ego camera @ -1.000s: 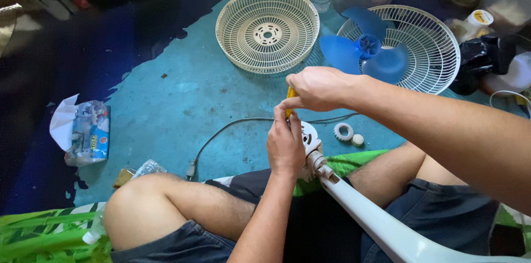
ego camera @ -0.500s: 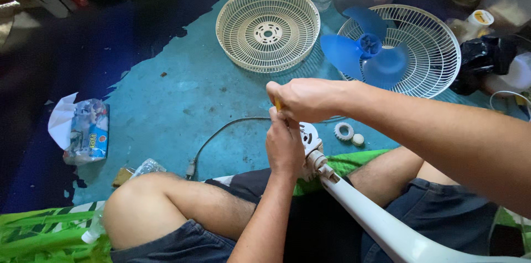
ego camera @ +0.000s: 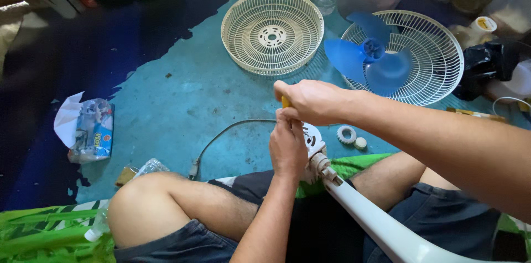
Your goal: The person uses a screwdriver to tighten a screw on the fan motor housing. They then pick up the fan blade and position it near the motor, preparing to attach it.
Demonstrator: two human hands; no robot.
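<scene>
A white fan stand [ego camera: 381, 224] is laid across the lap of a seated person, its upper end with the motor housing [ego camera: 313, 142] raised above the teal floor mat [ego camera: 182, 102]. The housing is gripped by the left hand [ego camera: 287, 147], whose fingers are closed around it from the near side. The right hand [ego camera: 312, 101] is closed over a yellow-handled screwdriver [ego camera: 285, 101], of which only a small part of the handle is seen above the left hand; the tip is hidden between the two hands. The two hands are touching, the right one directly over the left.

A grey power cord [ego camera: 227, 133] is seen running from the hands across the mat towards the near left. Just beside the housing, on the right, a small white toothed ring [ego camera: 347, 134] and a small white cap [ego camera: 360, 143] are laid on the mat. At the far side of the mat a cream fan guard [ego camera: 272, 32] is set down, and to its right a white fan guard [ego camera: 431, 58] with a blue fan blade [ego camera: 370, 58] lying in it. Near the left edge of the mat a tissue pack [ego camera: 86, 129] is placed, well apart from the hands. A green patterned cloth [ego camera: 44, 235] is spread under the person's legs at the near edge.
</scene>
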